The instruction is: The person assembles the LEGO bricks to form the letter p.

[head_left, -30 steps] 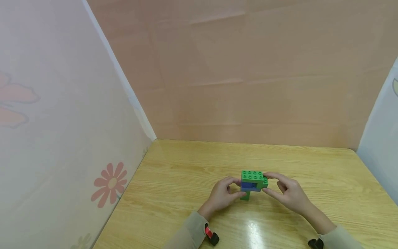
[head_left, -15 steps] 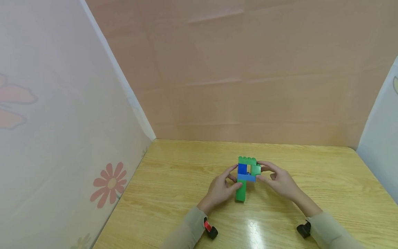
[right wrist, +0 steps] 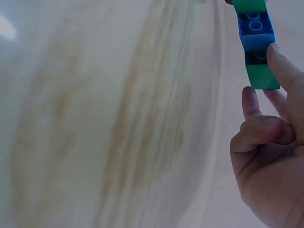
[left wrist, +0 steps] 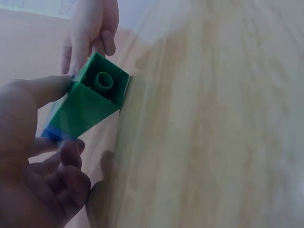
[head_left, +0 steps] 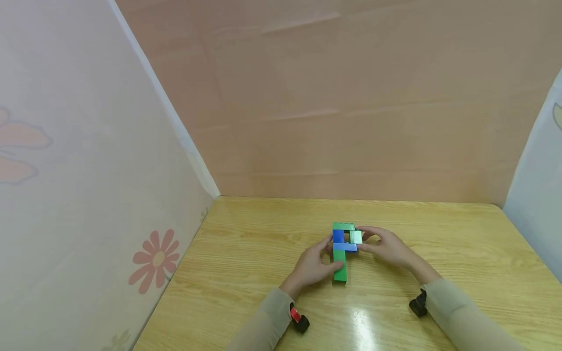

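Observation:
A toy brick build shaped like the letter P, with a blue brick (head_left: 338, 237) and several green bricks around a square hole, is held above the table. Its green stem (head_left: 340, 265) hangs toward the person. My left hand (head_left: 309, 268) grips the stem and left side, thumb in front. Opposite, my right hand (head_left: 388, 247) pinches the green brick (head_left: 356, 237) at the right end between thumb and fingers. The left wrist view shows the stem's hollow underside (left wrist: 104, 80). In the right wrist view, the blue brick's hollow underside (right wrist: 255, 24) shows above the right thumb.
The wooden table (head_left: 263, 234) runs back to a brown sheet wall (head_left: 285, 122). A pale flowered panel (head_left: 88, 170) stands at the left, another pale panel (head_left: 537, 195) at the right. Each wrist carries a dark strapped device (head_left: 301, 323).
The build has tilted, so its studded top has turned away and its P-shaped side and stem now show. Both hands have shifted a little left with it, keeping their hold.

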Motion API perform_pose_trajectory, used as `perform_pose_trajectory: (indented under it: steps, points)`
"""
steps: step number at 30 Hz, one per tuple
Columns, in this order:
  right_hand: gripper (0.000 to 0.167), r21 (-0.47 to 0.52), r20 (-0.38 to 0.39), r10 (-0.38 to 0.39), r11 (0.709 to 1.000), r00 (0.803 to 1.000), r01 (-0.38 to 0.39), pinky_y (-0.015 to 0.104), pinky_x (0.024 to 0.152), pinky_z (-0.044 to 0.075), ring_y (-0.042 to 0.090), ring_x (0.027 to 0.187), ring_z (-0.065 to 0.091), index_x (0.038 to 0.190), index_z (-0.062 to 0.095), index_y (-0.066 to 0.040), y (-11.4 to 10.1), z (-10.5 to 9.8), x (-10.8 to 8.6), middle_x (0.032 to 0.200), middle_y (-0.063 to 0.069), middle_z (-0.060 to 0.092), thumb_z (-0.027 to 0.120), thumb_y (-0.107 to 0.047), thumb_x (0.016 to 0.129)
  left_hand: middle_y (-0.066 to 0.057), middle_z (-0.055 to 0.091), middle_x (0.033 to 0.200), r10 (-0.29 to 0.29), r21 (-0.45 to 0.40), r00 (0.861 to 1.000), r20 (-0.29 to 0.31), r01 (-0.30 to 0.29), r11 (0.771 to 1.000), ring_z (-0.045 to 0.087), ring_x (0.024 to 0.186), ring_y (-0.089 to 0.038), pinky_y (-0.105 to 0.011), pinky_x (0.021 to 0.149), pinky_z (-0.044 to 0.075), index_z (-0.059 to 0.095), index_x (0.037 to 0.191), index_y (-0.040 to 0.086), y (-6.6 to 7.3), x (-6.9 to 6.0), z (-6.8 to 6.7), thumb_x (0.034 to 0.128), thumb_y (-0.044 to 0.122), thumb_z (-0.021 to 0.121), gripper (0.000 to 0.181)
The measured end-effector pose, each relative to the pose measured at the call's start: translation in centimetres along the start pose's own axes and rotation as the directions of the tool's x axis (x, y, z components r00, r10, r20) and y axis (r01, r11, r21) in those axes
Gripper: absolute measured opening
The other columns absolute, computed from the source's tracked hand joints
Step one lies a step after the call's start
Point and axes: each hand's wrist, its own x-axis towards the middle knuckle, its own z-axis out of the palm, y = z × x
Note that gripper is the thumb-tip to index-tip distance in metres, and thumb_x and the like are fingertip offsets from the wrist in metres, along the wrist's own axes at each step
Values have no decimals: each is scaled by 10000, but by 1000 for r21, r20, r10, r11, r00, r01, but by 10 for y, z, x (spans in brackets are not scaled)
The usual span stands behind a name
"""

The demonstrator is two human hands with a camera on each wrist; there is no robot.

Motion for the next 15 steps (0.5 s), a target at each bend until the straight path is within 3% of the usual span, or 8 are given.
perform_pose_trajectory:
  steps: [2, 4, 10, 15]
  points:
    - [622, -4, 29, 12, 1000, 999, -12, 387, 759, 542, 239, 998, 653, 1504, 528, -89, 2, 0, 3, 1149, 88, 644, 728, -374, 988, 118, 622, 1198, 1, 35, 1000, 0, -1, 999, 603, 1042, -80, -351, 925, 514, 397, 1607, 158, 0, 1, 0, 911, 536, 768, 874]
    - [618, 7, 57, 20, 1000, 998, -20, 439, 805, 539, 230, 983, 637, 1506, 520, -65, 3, 1, 5, 1101, 75, 644, 718, -356, 998, 110, 603, 1232, -2, 57, 1000, 1, 2, 998, 563, 1166, -88, -396, 999, 486, 411, 1600, 154, 0, 1, 0, 908, 542, 769, 870]
    - [604, 35, 118, 24, 999, 993, -28, 680, 1024, 409, 240, 1032, 589, 1511, 486, -2, 6, 0, 8, 1031, 41, 633, 676, -317, 1032, 97, 604, 1228, -15, 83, 1000, 7, 14, 996, 564, 1154, -84, -393, 1017, 473, 471, 1565, 140, 3, 3, 0, 922, 521, 761, 802]
    - [604, 35, 150, 43, 998, 988, -49, 571, 953, 466, 237, 1039, 591, 1511, 467, 22, 5, 0, 9, 1055, 45, 633, 666, -297, 1039, 94, 600, 1227, -33, 103, 999, 11, 31, 994, 567, 1142, -80, -382, 1011, 475, 479, 1560, 149, 5, 4, 0, 922, 517, 764, 790]
